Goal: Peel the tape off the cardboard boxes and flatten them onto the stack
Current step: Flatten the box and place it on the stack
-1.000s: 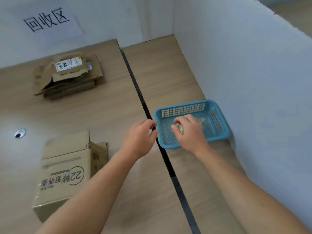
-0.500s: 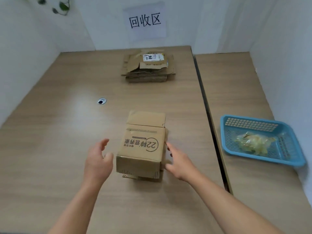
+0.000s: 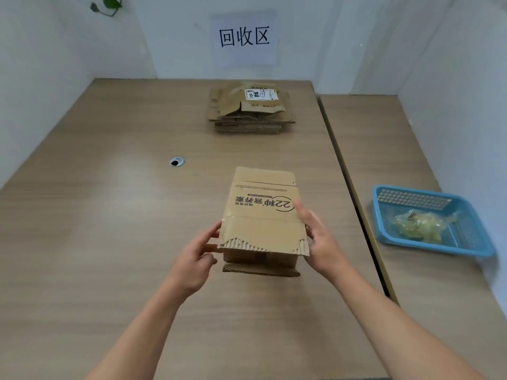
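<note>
Both hands are on the box [image 3: 262, 212] now, one at each side, right in the middle of the table [image 3: 109, 229]. The left hand [image 3: 196, 259] has the near left corner: thumb up along the side, fingers curled in under the ragged near flap, pinching it. The right hand [image 3: 322, 241] clamps the opposite edge, with the thumb lying on the printed top face. Its other fingers go round the right side, where I can't see them. So the box is squeezed between the two hands, print facing up. Its torn near flap juts towards the person, with the corrugation showing along the rip. A lower flap pokes out underneath, between the wrists, and looks to be touching the table.

Straight ahead, well beyond the fingertips, the stack [image 3: 251, 113] of flattened cardboard lies against the far wall. A white label shows on its top sheet. Above it hangs a paper sign [image 3: 244, 37] with black characters.

Off to the right of the right hand, on the side table [image 3: 370, 149] past the dark gap, sits a blue basket [image 3: 436, 247]. A crumpled wad of clear tape [image 3: 419, 224] lies inside it. Ahead of the left hand and a little to its left there's a small round cable hole [image 3: 177, 161] in the tabletop.
</note>
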